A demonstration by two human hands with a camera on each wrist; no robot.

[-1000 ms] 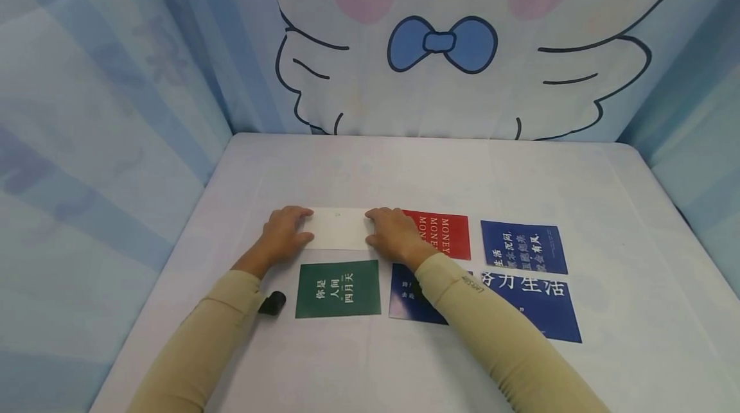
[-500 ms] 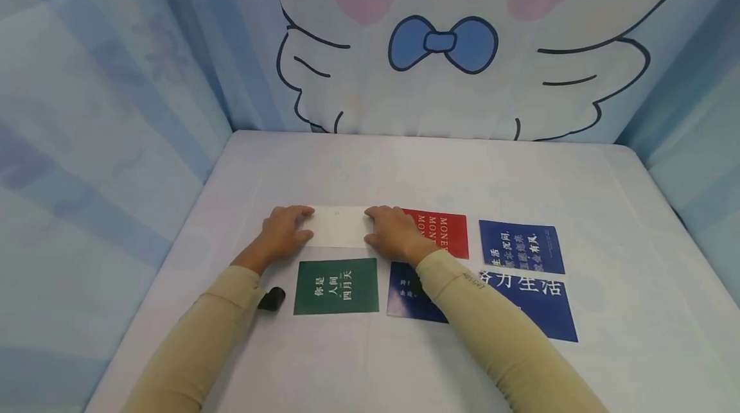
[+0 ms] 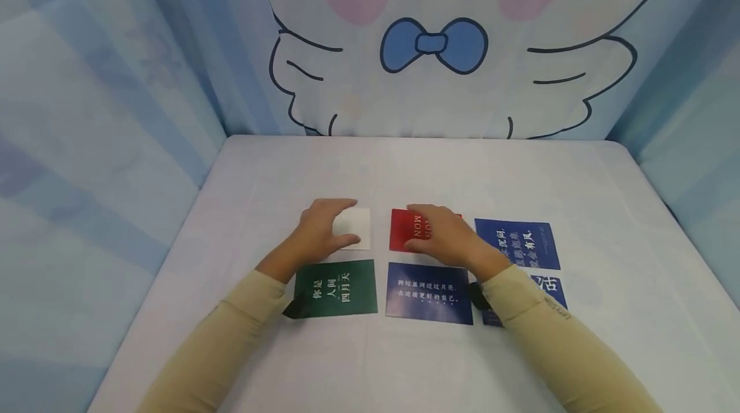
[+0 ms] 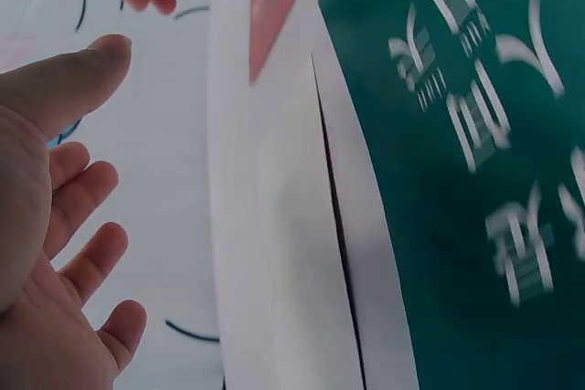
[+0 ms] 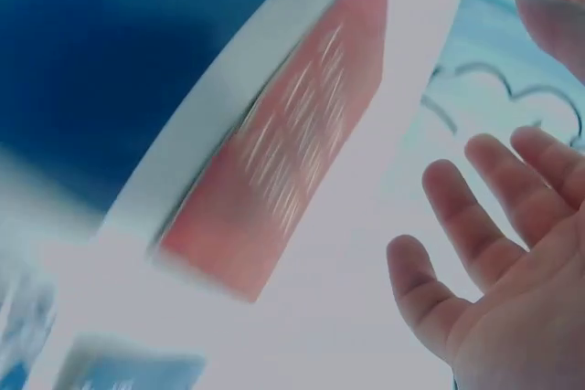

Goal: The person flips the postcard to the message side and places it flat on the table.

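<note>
My left hand [image 3: 320,230] is over the left part of a blank white card [image 3: 358,227] in the head view, thumb and fingers spread apart. In the left wrist view its fingers are relaxed and free of the card. My right hand [image 3: 448,236] hovers over the red card [image 3: 401,230] printed with MONEY and hides much of it. The right wrist view shows that palm with loose, parted fingers and nothing in them. Below the white card lies a green card [image 3: 335,289] with white characters, partly overlapped by the left wrist.
A dark blue card [image 3: 429,292] with white text lies beside the green one. Two more blue cards, an upper one [image 3: 526,243] and a lower one [image 3: 549,291], lie at right, partly behind the right forearm. A patterned curtain [image 3: 430,98] rises behind the white table [image 3: 370,368].
Both hands have moved right. The left shifted from the white card's left edge to over it; the right left that card's right edge and is over the red card. The cards stay in place.
</note>
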